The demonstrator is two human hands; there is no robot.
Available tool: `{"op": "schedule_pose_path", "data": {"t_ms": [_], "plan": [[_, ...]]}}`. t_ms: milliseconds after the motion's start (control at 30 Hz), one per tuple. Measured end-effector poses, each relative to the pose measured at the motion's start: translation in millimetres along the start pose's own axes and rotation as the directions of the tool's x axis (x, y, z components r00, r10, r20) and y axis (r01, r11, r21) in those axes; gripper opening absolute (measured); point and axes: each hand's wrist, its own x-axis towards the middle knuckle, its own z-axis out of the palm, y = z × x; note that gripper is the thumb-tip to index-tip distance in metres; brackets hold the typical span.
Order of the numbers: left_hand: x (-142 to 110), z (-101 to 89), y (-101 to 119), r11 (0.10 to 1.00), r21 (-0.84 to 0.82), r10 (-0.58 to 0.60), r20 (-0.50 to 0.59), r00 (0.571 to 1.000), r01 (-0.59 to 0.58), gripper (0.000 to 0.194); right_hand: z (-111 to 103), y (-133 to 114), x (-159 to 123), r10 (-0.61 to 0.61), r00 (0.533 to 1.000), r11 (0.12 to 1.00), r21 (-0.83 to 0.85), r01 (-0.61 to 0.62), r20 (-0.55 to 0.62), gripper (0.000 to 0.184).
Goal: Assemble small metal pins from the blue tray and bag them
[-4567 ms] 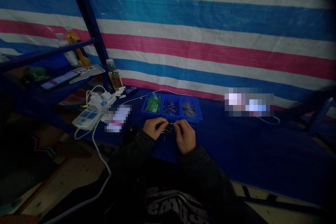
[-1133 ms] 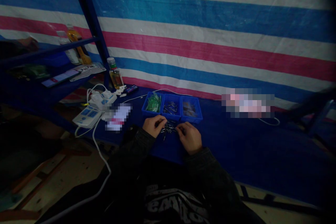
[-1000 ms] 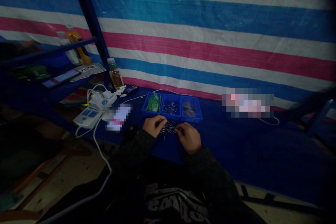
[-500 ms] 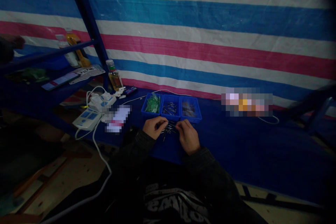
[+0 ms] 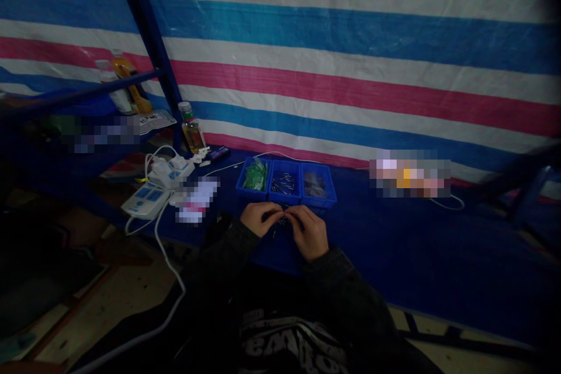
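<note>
Striped sheeting (image 5: 350,38) backs the counter (image 5: 403,251), where our left hand (image 5: 258,219) and right hand (image 5: 312,234) have just drawn together in front of the middle tray (image 5: 284,196), narrowed over thin dark pieces (image 5: 274,232), sharing one spot, though we cannot tell whether they grip any

Behind the dark blue tabletop (image 5: 421,239), a creased sheet (image 5: 350,23) striped white, blue and pink forms the wall. Left of the tabletop rise a blue post (image 5: 146,41) and a shelf (image 5: 90,160); below it, pale speckled floor (image 5: 138,283) shows in dim light.
</note>
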Motion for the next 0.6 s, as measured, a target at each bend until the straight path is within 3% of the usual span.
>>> {"op": "schedule_pose_path", "data": {"t_ms": [600], "plan": [[1.4, 1.2, -1.7, 0.998, -0.041, -0.040, 0.006, 0.999, 0.040, 0.023, -1.4, 2.4, 0.7, 0.071, 0.997, 0.997, -0.037, -0.071, -0.003, 0.012]]}}
